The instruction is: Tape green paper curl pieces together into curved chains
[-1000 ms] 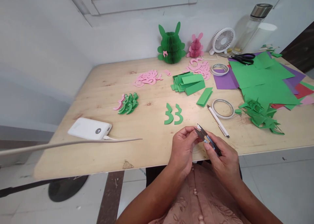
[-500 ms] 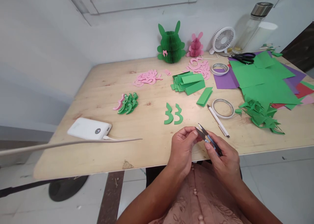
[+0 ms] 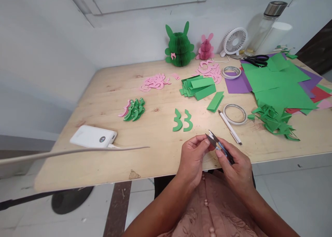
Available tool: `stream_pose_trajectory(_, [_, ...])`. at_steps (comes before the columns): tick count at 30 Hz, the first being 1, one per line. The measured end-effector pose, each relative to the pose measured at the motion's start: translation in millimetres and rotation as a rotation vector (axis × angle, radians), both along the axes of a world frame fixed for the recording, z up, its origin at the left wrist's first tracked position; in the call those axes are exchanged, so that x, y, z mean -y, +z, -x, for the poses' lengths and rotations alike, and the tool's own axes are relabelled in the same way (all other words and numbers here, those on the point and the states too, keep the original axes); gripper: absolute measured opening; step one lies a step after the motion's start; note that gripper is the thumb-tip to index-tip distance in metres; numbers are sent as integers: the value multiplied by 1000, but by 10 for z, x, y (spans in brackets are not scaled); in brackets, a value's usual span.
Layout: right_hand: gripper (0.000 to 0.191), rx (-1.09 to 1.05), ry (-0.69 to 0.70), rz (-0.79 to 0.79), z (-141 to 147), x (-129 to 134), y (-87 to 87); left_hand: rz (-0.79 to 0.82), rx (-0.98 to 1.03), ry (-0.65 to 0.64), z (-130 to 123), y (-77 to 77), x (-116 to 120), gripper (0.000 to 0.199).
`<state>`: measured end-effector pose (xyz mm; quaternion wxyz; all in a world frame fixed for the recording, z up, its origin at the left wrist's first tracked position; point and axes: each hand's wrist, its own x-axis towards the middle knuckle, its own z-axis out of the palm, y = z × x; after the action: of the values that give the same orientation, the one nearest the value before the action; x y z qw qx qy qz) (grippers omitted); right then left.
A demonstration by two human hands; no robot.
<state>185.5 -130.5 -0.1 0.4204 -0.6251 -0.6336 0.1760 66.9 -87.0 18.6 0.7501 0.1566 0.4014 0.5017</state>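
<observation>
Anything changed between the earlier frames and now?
Nothing clearly moved, picked up or let go; only the camera view shifts slightly. The right hand still holds the snips, blades apart, at the left hand. Green cutouts and pen lie as before.

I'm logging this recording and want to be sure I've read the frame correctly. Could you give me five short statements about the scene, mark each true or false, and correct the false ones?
1. The right hand holds small snips. True.
2. The left hand holds the black-handled scissors. False: the handles of the black-handled scissors rest on the paper sheets; the left hand is by the tips of the snips.
3. Two wavy green cutouts lie side by side, apart. True.
4. The pink rabbit figure is larger than the green one. False: the green rabbit figure is larger than the pink rabbit figure.
5. A white fan stands by the wall. True.
</observation>
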Motion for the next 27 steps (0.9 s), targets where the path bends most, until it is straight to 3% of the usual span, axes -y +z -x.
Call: stream_pose_trajectory(27, [33, 5, 15, 17, 7, -4, 20, -14, -39, 9, 0, 8, -13, 18])
